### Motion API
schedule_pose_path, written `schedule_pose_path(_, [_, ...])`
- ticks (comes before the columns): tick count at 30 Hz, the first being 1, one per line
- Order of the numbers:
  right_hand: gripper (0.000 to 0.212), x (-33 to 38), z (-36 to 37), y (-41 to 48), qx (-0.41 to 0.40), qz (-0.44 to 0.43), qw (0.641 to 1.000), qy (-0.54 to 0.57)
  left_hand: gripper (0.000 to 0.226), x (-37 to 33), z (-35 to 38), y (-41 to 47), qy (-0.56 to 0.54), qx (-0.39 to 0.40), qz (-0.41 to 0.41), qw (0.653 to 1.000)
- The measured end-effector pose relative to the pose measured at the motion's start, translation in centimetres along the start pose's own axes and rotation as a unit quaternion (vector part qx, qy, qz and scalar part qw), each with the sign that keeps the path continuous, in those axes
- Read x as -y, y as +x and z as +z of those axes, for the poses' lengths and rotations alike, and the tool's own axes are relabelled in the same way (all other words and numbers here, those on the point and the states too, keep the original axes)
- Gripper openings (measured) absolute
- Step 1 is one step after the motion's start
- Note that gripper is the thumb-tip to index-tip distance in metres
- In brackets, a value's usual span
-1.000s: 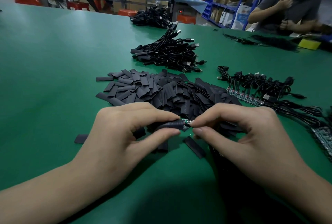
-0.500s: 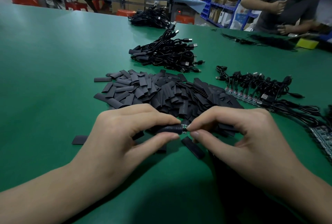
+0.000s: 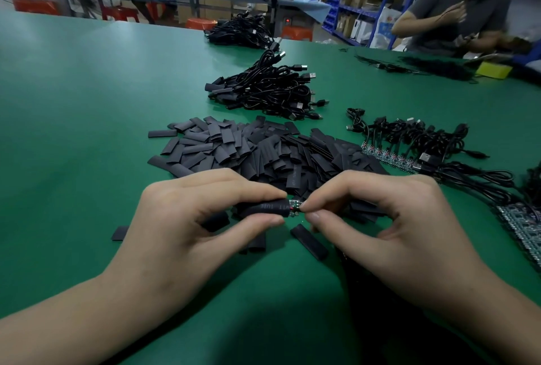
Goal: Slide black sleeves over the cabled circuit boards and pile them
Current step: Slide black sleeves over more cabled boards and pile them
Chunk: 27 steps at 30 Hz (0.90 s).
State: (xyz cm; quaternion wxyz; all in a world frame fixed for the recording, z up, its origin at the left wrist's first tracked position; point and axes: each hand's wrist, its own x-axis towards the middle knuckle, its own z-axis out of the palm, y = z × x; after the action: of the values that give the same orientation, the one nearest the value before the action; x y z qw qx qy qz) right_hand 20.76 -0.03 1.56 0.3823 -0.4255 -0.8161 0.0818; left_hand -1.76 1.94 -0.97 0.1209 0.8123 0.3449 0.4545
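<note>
Right now I am pinching a black sleeve point(image 3: 268, 208) between the thumb and forefinger of my left hand point(image 3: 187, 227), holding it just above the green bench point(image 3: 87, 130), toward its near edge. My right hand point(image 3: 389, 235) is pinching the exposed end of the circuit board point(image 3: 295, 206), whose green tip is poking out of the sleeve's right mouth while the rest is sitting inside.

The sleeve's long axis is running left to right, parallel to the near edge, and the board is lying along that same line. So my hands are meeting fingertip to fingertip, with only that bare bit of board between them. I am judging that the sleeve has to travel rightward, toward my right hand, to cover it.

I cannot make out the cable; it may be trailing under my right palm. The heap of loose sleeves point(image 3: 257, 151) is lying just beyond my hands, and the pile of sleeved cables point(image 3: 263, 92) is waiting farther toward the far edge.
</note>
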Motion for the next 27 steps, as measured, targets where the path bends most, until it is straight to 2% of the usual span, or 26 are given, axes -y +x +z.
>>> schedule_pose_path(7, [0.006,0.3,0.7,-0.2,0.013,0.015,0.999,0.037,0.018,0.0,0.1,0.0,-0.001,0.016,0.016,1.000])
schedule_pose_path(11, [0.015,0.1,0.6,-0.3,0.021,0.080,0.993,0.086,0.017,-0.1,0.1,0.0,-0.006,-0.009,0.007,1.000])
schedule_pose_path(14, [0.006,-0.1,0.6,-0.2,0.052,0.135,0.976,0.162,0.018,0.0,0.1,0.0,-0.008,-0.021,0.001,1.000])
schedule_pose_path(17, [0.005,0.1,0.8,-0.1,0.077,0.170,0.948,0.257,0.020,0.2,0.2,0.0,-0.004,-0.022,-0.016,1.000])
schedule_pose_path(24, [0.003,0.2,1.7,-0.4,0.030,0.155,0.965,0.209,0.034,0.5,0.6,0.1,-0.027,-0.042,-0.066,0.997])
schedule_pose_path(27, [0.003,0.3,1.8,-0.4,0.019,0.153,0.969,0.192,0.053,0.4,0.5,0.1,-0.065,-0.034,-0.072,0.995])
